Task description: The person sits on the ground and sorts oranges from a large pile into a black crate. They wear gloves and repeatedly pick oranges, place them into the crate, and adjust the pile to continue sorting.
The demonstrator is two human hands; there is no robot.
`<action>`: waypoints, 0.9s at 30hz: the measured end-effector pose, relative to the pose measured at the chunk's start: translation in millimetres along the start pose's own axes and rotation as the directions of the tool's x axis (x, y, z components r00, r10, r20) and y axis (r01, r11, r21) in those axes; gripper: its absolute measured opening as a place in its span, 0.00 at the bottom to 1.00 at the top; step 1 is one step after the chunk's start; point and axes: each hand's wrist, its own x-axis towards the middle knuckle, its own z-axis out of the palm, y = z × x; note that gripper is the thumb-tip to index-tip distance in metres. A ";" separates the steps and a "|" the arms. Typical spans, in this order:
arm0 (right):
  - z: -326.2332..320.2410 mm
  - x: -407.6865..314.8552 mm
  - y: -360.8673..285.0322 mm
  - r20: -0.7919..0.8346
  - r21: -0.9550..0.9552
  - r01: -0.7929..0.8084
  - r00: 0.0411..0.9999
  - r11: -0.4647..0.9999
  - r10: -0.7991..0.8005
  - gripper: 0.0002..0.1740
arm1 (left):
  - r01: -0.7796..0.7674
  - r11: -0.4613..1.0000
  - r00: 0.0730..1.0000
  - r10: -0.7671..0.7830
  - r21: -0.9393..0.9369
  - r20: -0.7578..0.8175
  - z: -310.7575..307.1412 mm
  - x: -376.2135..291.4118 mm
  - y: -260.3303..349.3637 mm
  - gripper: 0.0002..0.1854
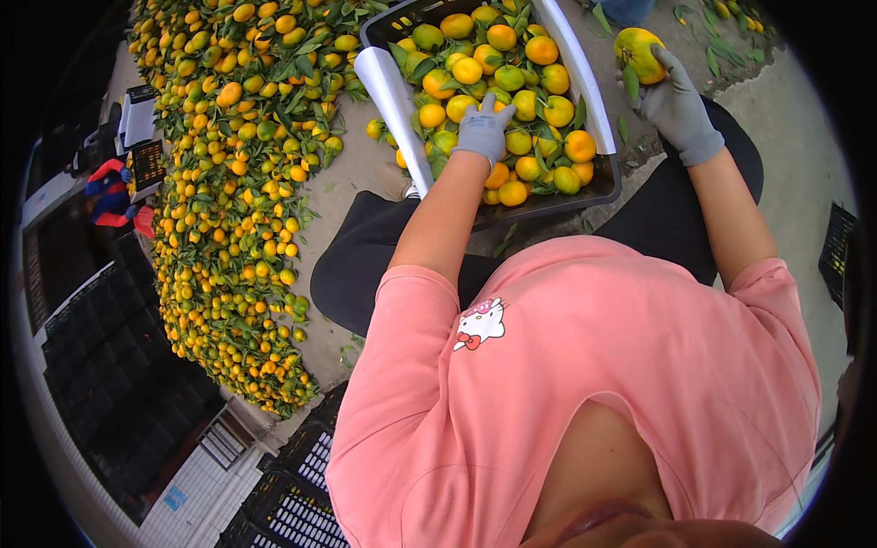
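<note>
A black plastic crate [610, 179] lined with white paper [387, 96] stands before me, filled with yellow-orange and greenish mandarins [468, 70] and leaves. My left hand [482, 130], in a grey work glove, lies on the fruit with its fingers spread. Its fingertips reach an orange mandarin, and no fruit is visibly gripped. To the right of the crate, my right hand [675, 103], also gloved, holds up a large yellow-green mandarin [638, 55] with a leaf hanging from it. Part of that hand is hidden behind the fruit.
A long heap of mandarins with leaves [233, 205] covers the floor at left. Beyond it a person [109, 192] in red and blue works by a black crate [147, 168]. Several black crates [301, 493] stand at lower left. Loose leaves [719, 55] litter the concrete.
</note>
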 end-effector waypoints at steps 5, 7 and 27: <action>29.8 -5.5 19.5 -0.096 -0.012 0.093 0.991 0.996 -0.093 0.29 | 0.162 0.949 0.983 -0.131 -0.271 0.128 -31.0 31.4 -22.7 0.38; 31.3 -4.7 20.9 -0.105 0.009 0.094 0.990 0.996 -0.093 0.29 | 0.193 0.885 0.960 -0.260 -0.424 -0.105 -51.3 50.8 -26.5 0.36; 53.4 19.3 8.7 0.055 -0.064 0.190 0.981 0.980 -0.187 0.29 | 0.197 0.945 0.908 -0.276 -0.261 -0.316 -33.8 133.8 -82.0 0.27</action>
